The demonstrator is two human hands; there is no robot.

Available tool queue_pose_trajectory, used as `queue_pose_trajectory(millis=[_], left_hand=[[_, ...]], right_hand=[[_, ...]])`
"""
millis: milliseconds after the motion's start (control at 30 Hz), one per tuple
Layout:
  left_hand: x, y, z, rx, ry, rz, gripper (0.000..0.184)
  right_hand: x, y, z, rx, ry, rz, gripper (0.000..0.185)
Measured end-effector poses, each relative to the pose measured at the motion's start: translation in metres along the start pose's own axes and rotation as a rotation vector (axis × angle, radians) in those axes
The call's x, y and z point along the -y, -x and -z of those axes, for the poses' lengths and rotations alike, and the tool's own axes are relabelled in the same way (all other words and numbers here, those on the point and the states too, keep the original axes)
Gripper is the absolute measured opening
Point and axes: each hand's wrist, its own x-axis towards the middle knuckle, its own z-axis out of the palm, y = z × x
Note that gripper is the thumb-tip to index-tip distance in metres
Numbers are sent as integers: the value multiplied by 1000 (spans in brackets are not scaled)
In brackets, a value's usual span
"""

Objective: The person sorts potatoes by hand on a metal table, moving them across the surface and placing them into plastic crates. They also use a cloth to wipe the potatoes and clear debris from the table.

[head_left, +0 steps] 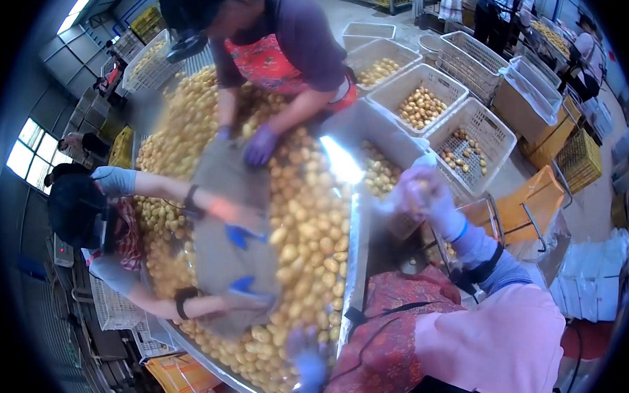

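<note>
Small yellow-brown potatoes [313, 231] cover a metal-edged sorting table [355, 253] in front of me. My left hand [307, 355], in a lavender glove, is low over the potatoes at the near edge. Its fingers look stretched and apart, though blurred. My right hand [422, 193], also gloved, is raised beyond the table's edge, near the white crates. Those fingers are curled around something small; motion blur hides what it is. Past the right hand stands a white crate [472, 136] with a few potatoes at its bottom.
Across the table, one co-worker's purple-gloved hand [261, 145] and another's blue-fingered gloves [244, 237] work around a grey-brown sheet [232, 180] among the potatoes. A second white crate [418, 96] holds more potatoes. An orange sling [525, 204] hangs on a metal frame to the right.
</note>
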Motion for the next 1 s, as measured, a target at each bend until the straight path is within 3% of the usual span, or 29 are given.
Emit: queue_pose_trajectory(millis=[100, 133, 200, 233, 267, 300, 367, 467, 533, 600, 700, 833, 867, 1000], left_hand=[[1, 15, -4, 51, -275, 205, 62], [-5, 8, 1, 42, -227, 267, 66], [11, 3, -22, -27, -313, 294, 61], [5, -21, -13, 96, -302, 433, 58], [14, -21, -20, -32, -173, 375, 62], [21, -21, -29, -135, -129, 376, 65], [27, -27, -49, -273, -298, 380, 68], [12, -18, -29, -109, -187, 466, 72], [1, -3, -5, -95, -70, 502, 75], [-6, 21, -4, -81, 22, 547, 85], [-12, 34, -2, -45, 61, 653, 91], [-5, 0, -9, -28, 60, 683, 98], [1, -15, -14, -77, 54, 635, 100], [19, -71, -15, -193, 3, 552, 109]], right_hand=[[37, -17, 24, -118, 229, 554, 28], [50, -31, 30, -218, 367, 744, 30], [79, -70, 58, -459, 914, 982, 37], [83, -97, 76, -558, 1264, 1003, 41], [70, -122, 92, -556, 1458, 963, 45], [39, -131, 103, -440, 1462, 868, 49], [-27, -154, 127, -226, 1451, 663, 59], [-125, -65, 37, 489, 1290, 522, 55], [-116, -8, -64, 947, 1457, 463, 76], [-142, 17, -82, 1014, 1434, 222, 90], [-164, 30, -101, 969, 1541, 87, 94], [-183, 28, -132, 989, 1499, 189, 95], [-180, 22, -150, 1046, 1465, 119, 88], [-209, 26, -175, 1114, 1369, 272, 70]])
